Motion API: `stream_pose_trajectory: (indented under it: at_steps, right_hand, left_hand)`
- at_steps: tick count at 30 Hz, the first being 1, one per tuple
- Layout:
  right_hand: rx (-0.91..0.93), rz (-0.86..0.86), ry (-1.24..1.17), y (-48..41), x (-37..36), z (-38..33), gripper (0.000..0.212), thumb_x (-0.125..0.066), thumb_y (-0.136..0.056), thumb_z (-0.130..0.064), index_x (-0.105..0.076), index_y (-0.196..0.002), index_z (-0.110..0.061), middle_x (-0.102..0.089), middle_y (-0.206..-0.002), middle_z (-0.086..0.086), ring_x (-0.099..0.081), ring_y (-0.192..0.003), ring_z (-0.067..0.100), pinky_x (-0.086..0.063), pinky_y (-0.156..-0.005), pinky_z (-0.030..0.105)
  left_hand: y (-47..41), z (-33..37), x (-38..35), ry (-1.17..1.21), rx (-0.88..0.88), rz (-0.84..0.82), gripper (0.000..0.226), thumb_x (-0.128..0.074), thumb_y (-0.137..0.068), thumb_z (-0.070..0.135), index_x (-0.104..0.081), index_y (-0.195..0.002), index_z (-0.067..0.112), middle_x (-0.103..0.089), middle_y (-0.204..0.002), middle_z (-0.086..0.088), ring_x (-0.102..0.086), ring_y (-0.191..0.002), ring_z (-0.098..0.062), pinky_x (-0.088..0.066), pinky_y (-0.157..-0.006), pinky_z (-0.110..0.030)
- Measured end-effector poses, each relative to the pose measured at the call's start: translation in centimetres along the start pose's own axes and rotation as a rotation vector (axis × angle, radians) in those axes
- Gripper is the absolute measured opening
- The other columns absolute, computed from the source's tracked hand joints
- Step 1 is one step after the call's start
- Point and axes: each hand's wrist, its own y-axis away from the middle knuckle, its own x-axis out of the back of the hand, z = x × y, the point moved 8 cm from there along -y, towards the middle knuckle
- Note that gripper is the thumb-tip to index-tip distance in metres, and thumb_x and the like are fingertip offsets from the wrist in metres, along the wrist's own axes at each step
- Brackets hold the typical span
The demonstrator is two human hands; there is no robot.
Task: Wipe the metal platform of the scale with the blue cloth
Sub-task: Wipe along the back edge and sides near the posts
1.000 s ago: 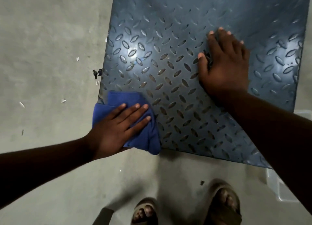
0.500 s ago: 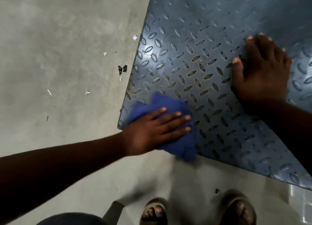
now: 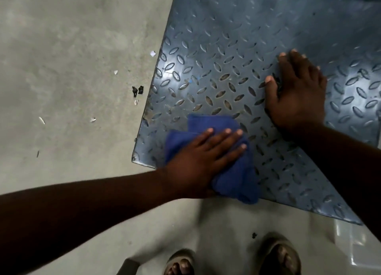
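The wipe looks barely begun: the left hand (image 3: 204, 157), fingers straight, presses the blue cloth (image 3: 233, 180) over the near edge of the scale platform (image 3: 226, 48), by its near-left corner, while the right hand (image 3: 296, 97) rests flat mid-platform, holding nothing.

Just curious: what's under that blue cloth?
The blue cloth lies on the metal platform, its near end overhanging the concrete floor. The left hand presses it flat. The plate beneath is hidden.
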Motion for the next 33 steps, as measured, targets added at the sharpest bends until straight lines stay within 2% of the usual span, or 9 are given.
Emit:
stream_pose_trajectory:
  at_steps: [5,9,12,16,21,23,27,31,33]
  right_hand:
    - [0.004,0.033,0.012,-0.1,0.0,0.1,0.060,-0.041,-0.102,-0.050,-0.045,-0.154,-0.022,-0.041,-0.162,0.009,-0.040,-0.148,0.032,-0.027,-0.122,0.050]
    - [-0.005,-0.039,0.007,-0.3,-0.1,0.4,0.062,-0.038,-0.102,-0.052,-0.043,-0.156,-0.022,-0.039,-0.164,0.007,-0.038,-0.149,0.031,-0.025,-0.123,0.049]
    - [0.010,-0.075,0.026,-0.3,-0.3,0.4,0.063,-0.037,-0.101,-0.052,-0.042,-0.157,-0.022,-0.036,-0.166,0.006,-0.035,-0.151,0.030,-0.022,-0.124,0.048]
    - [0.054,-0.271,-0.054,-0.7,-0.4,0.4,0.072,-0.040,-0.099,-0.055,-0.031,-0.162,-0.021,-0.025,-0.170,0.011,-0.022,-0.157,0.032,-0.014,-0.127,0.051]
    - [0.617,-0.392,-0.129,10.8,4.7,-3.4,0.073,-0.054,-0.097,-0.051,-0.037,-0.160,-0.018,-0.030,-0.167,0.016,-0.025,-0.156,0.033,-0.019,-0.127,0.055]
    - [0.694,-0.450,-0.084,17.4,4.6,-2.2,0.069,-0.058,-0.097,-0.049,-0.043,-0.157,-0.019,-0.032,-0.167,0.014,-0.027,-0.156,0.032,-0.021,-0.126,0.053]
    - [0.588,-0.410,0.023,22.9,4.7,3.6,0.068,-0.062,-0.097,-0.043,-0.041,-0.159,-0.024,-0.030,-0.169,0.006,-0.029,-0.156,0.026,-0.027,-0.124,0.050]
    - [0.175,-0.412,0.024,23.5,6.4,9.7,0.076,-0.044,-0.102,-0.061,-0.021,-0.165,-0.026,-0.012,-0.174,0.004,-0.009,-0.161,0.024,-0.019,-0.128,0.052]
    - [-0.134,-0.314,-0.123,22.8,6.7,11.6,0.074,-0.044,-0.103,-0.059,-0.019,-0.166,-0.028,-0.008,-0.174,0.004,-0.009,-0.161,0.023,-0.025,-0.126,0.045]
  left_hand:
    - [-7.7,5.5,2.1,0.270,-0.072,0.111,0.124,-0.077,-0.075,0.082,-0.036,-0.165,0.007,-0.033,-0.172,-0.019,-0.025,-0.161,-0.033,-0.003,-0.135,-0.047]
    - [-7.2,0.8,6.1,0.458,0.099,0.352,0.061,-0.066,-0.098,0.052,-0.063,-0.132,0.001,-0.060,-0.137,-0.020,-0.057,-0.125,-0.035,-0.044,-0.109,-0.050]
    - [-4.9,-6.4,6.1,0.242,0.429,0.436,0.053,-0.050,-0.106,0.045,-0.059,-0.140,0.005,-0.054,-0.147,-0.023,-0.052,-0.134,-0.039,-0.037,-0.115,-0.047]
    - [-4.5,-8.5,4.9,0.118,0.534,0.413,0.064,-0.044,-0.110,0.048,-0.045,-0.159,0.006,-0.040,-0.166,-0.022,-0.036,-0.155,-0.039,-0.023,-0.128,-0.050]
    - [-4.4,-8.7,4.8,0.092,0.586,0.416,0.071,-0.041,-0.108,0.053,-0.037,-0.164,0.010,-0.033,-0.172,-0.019,-0.030,-0.159,-0.035,-0.014,-0.132,-0.051]
    - [-4.6,-8.8,4.7,0.087,0.598,0.396,0.074,-0.040,-0.107,0.056,-0.035,-0.165,0.011,-0.031,-0.173,-0.019,-0.029,-0.160,-0.035,-0.013,-0.132,-0.051]
    - [-4.6,-8.8,4.8,0.071,0.627,0.382,0.079,-0.037,-0.105,0.061,-0.030,-0.168,0.014,-0.026,-0.175,-0.017,-0.026,-0.161,-0.034,-0.009,-0.133,-0.049]
    - [-5.0,-8.6,4.5,0.046,0.616,0.335,0.084,-0.036,-0.102,0.066,-0.025,-0.169,0.016,-0.021,-0.177,-0.015,-0.019,-0.164,-0.034,-0.005,-0.133,-0.049]
    - [-5.1,-8.6,4.3,0.038,0.624,0.326,0.087,-0.038,-0.101,0.066,-0.023,-0.170,0.015,-0.019,-0.178,-0.014,-0.017,-0.164,-0.034,-0.003,-0.132,-0.047]
